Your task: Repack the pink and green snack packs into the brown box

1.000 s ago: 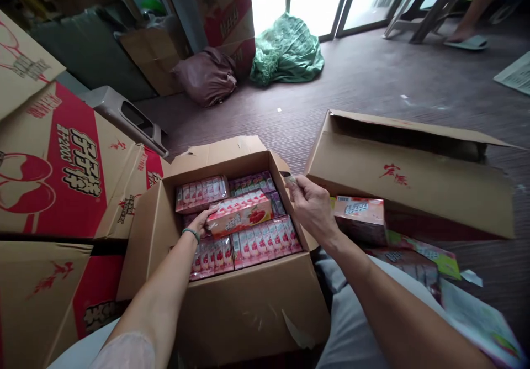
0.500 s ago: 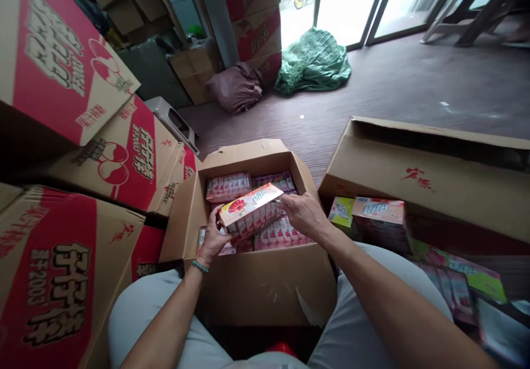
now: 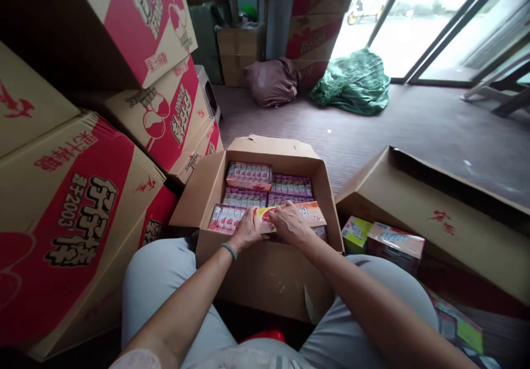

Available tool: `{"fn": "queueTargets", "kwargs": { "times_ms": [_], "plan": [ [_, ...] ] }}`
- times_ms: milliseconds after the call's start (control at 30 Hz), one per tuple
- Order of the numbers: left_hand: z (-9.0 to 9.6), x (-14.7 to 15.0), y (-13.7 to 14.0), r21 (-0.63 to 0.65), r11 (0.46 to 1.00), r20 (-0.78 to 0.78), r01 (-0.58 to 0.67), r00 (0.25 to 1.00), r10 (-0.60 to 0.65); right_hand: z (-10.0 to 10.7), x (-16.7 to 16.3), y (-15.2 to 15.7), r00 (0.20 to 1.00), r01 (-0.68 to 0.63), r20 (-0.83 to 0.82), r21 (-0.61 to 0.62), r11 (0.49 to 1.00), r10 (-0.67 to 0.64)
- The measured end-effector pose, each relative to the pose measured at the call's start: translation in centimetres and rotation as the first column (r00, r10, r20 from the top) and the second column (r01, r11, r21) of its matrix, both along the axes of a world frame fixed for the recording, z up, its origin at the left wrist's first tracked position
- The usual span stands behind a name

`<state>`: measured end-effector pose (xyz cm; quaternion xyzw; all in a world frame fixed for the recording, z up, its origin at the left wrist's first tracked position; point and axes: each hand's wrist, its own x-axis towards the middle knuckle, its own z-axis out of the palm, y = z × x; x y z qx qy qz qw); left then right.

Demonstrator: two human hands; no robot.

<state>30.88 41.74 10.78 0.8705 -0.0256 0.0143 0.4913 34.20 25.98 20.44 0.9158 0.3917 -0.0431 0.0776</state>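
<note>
Between my knees stands an open cardboard carton [image 3: 269, 275] holding several packs in rows. A long orange-and-yellow candy box [image 3: 313, 213] lies across its near right part, at about rim height. My left hand [image 3: 248, 231] grips the left end of this box. My right hand [image 3: 287, 222] has its bent fingers over the top of the same box, near the left end. Further back are a pink pack [image 3: 249, 174] and purple packs [image 3: 292, 185]. Beside my left hand sits another pink pack [image 3: 224, 218]. The box's underside and my thumbs are mostly hidden.
Large red-and-tan cartons [image 3: 99, 209] are stacked at my left. To the right, a tipped open carton [image 3: 414, 192] lies behind a yellow-green box [image 3: 356, 233] and an orange-topped box [image 3: 397, 236]. A green sack [image 3: 351, 84] and a brown sack [image 3: 273, 82] rest on the floor ahead.
The candy box has gone from tilted above the carton to lower, in its near right part. My right hand has shifted from its right end to its top. The view has turned left.
</note>
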Motion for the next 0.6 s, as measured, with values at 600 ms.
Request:
{"fn": "queueTargets", "kwargs": {
  "times_ms": [600],
  "plan": [
    [-1.3,0.4,0.3,0.068,0.998,0.096,0.0,0.995,-0.006,4.2,2.0,-7.7,0.982,0.177,0.096,-0.162,0.971,-0.163]
  ]
}}
